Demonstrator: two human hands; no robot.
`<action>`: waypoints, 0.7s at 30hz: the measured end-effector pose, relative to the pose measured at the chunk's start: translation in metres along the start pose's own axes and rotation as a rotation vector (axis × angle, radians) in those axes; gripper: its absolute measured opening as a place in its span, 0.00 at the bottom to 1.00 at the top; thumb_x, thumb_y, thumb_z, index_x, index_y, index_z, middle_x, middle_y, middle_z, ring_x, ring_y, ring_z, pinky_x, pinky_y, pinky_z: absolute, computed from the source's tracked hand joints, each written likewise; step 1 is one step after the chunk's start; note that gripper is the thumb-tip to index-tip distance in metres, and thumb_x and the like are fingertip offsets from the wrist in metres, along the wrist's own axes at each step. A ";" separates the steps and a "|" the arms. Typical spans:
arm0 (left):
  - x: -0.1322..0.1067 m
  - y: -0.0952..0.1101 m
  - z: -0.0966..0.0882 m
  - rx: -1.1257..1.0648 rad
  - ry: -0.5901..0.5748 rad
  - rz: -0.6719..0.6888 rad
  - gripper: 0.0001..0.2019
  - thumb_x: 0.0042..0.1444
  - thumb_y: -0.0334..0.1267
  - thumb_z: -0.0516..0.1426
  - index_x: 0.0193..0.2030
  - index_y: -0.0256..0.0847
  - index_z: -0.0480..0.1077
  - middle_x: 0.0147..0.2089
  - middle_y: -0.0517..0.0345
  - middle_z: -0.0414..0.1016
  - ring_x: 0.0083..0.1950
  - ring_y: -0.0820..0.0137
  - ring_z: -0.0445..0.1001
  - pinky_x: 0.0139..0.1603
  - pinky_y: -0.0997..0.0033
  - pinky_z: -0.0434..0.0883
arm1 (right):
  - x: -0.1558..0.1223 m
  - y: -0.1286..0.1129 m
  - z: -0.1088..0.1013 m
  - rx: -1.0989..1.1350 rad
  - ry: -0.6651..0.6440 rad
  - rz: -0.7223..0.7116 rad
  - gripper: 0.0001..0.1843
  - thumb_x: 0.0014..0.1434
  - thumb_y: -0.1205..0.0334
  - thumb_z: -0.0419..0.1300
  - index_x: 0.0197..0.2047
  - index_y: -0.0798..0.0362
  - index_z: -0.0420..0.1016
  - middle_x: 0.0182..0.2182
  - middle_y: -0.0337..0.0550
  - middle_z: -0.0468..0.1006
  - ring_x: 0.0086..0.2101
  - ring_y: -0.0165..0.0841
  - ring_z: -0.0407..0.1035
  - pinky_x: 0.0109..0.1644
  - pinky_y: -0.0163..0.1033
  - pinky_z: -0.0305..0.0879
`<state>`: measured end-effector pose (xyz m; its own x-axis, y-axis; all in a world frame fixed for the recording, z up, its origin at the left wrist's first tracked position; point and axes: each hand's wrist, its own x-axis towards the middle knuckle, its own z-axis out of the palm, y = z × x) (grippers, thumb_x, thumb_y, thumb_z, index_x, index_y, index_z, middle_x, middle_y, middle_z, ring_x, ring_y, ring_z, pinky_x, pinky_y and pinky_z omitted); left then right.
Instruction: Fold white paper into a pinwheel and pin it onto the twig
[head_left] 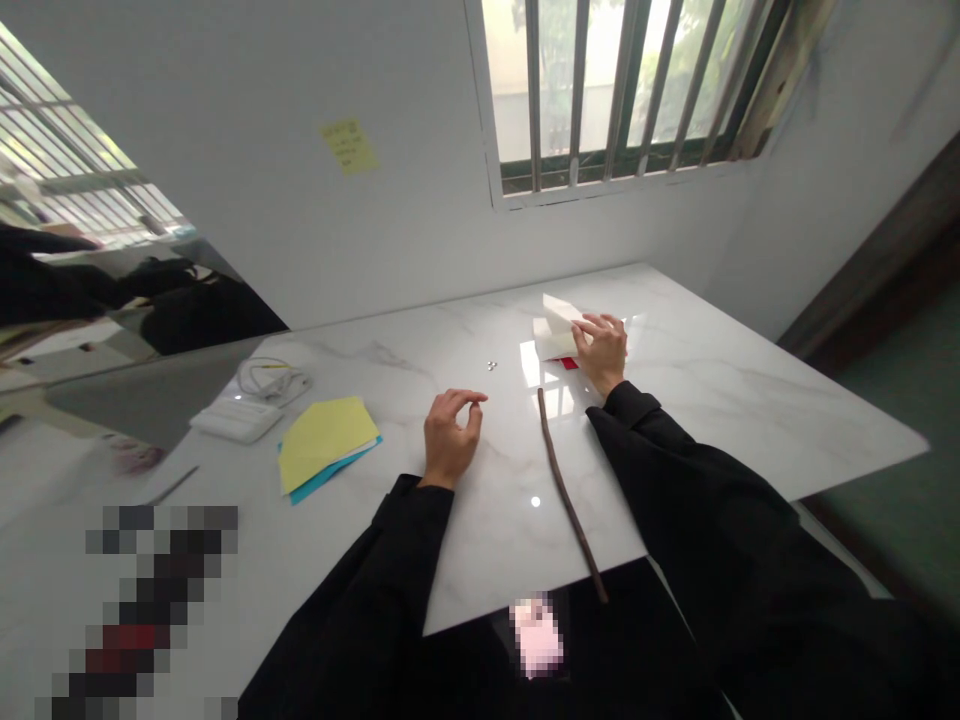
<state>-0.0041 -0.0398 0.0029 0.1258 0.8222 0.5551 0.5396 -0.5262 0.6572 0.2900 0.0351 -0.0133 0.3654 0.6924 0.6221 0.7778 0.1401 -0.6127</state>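
Right grip (600, 350), fingers spread apart on the folded white paper sheet (555, 338) at its left, could skid that sheet across the glossy white marble surface (720, 400) if pressed unevenly.

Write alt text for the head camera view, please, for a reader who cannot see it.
A person's right hand rests on folded white paper on a white marble table, while the left hand sits near a thin brown stick.

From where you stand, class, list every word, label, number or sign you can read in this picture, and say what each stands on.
Yellow sticky note on the wall: dark marks that look like writing, too small and blurred to read.
Pixelated patch at lower left: blurred, nothing readable.
Pixelated pink patch at bottom: blurred, nothing readable.
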 end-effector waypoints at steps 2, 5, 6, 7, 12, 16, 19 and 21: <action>0.006 -0.004 0.005 -0.131 0.040 -0.090 0.08 0.62 0.38 0.59 0.44 0.44 0.80 0.44 0.53 0.80 0.47 0.61 0.75 0.54 0.61 0.70 | -0.007 -0.025 -0.005 0.199 -0.007 -0.067 0.18 0.70 0.52 0.56 0.50 0.49 0.85 0.55 0.49 0.81 0.61 0.47 0.65 0.69 0.55 0.57; 0.016 -0.017 0.008 -0.388 0.082 -0.258 0.22 0.59 0.47 0.65 0.57 0.43 0.75 0.54 0.48 0.78 0.52 0.61 0.77 0.56 0.62 0.71 | -0.029 -0.067 -0.006 0.620 -0.171 0.066 0.22 0.68 0.43 0.56 0.48 0.49 0.85 0.46 0.46 0.84 0.50 0.45 0.75 0.55 0.49 0.72; 0.019 -0.022 0.007 -0.472 0.089 -0.313 0.28 0.57 0.49 0.66 0.63 0.44 0.71 0.60 0.45 0.75 0.55 0.60 0.76 0.58 0.62 0.71 | -0.037 -0.079 -0.004 0.760 -0.251 0.155 0.23 0.67 0.41 0.58 0.46 0.50 0.85 0.42 0.46 0.84 0.45 0.44 0.77 0.50 0.47 0.74; 0.022 -0.026 0.005 -0.547 0.090 -0.366 0.34 0.55 0.51 0.68 0.66 0.45 0.68 0.64 0.43 0.72 0.59 0.59 0.75 0.60 0.61 0.70 | -0.045 -0.090 -0.003 0.889 -0.311 0.255 0.23 0.65 0.41 0.60 0.44 0.52 0.84 0.40 0.46 0.84 0.42 0.43 0.78 0.46 0.46 0.75; 0.023 -0.038 -0.007 -0.753 0.035 -0.551 0.39 0.50 0.47 0.72 0.66 0.41 0.66 0.55 0.45 0.79 0.58 0.59 0.77 0.60 0.62 0.71 | -0.070 -0.111 0.003 1.230 -0.551 0.566 0.18 0.58 0.46 0.66 0.39 0.54 0.81 0.38 0.48 0.85 0.38 0.42 0.80 0.42 0.44 0.77; 0.015 -0.028 -0.008 -0.867 -0.070 -0.610 0.32 0.49 0.42 0.71 0.60 0.38 0.70 0.47 0.50 0.82 0.46 0.63 0.81 0.50 0.65 0.75 | -0.073 -0.107 0.004 1.185 -0.578 0.698 0.17 0.57 0.47 0.66 0.40 0.53 0.80 0.37 0.47 0.85 0.37 0.42 0.80 0.40 0.43 0.77; 0.011 -0.021 -0.005 -0.856 -0.130 -0.584 0.28 0.48 0.41 0.71 0.55 0.37 0.73 0.49 0.49 0.83 0.47 0.62 0.81 0.50 0.66 0.75 | -0.071 -0.102 0.004 1.164 -0.544 0.722 0.19 0.54 0.47 0.69 0.41 0.53 0.81 0.38 0.44 0.85 0.40 0.40 0.79 0.42 0.40 0.75; 0.010 -0.020 -0.005 -0.829 -0.114 -0.562 0.28 0.47 0.41 0.71 0.55 0.37 0.74 0.49 0.49 0.83 0.48 0.61 0.81 0.49 0.66 0.75 | -0.070 -0.100 0.003 1.146 -0.564 0.647 0.21 0.53 0.45 0.70 0.40 0.54 0.82 0.39 0.43 0.85 0.41 0.39 0.78 0.44 0.39 0.73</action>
<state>-0.0179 -0.0222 -0.0019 0.1337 0.9905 0.0319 -0.1989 -0.0047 0.9800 0.1851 -0.0247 0.0030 0.0306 0.9993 -0.0205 -0.3782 -0.0074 -0.9257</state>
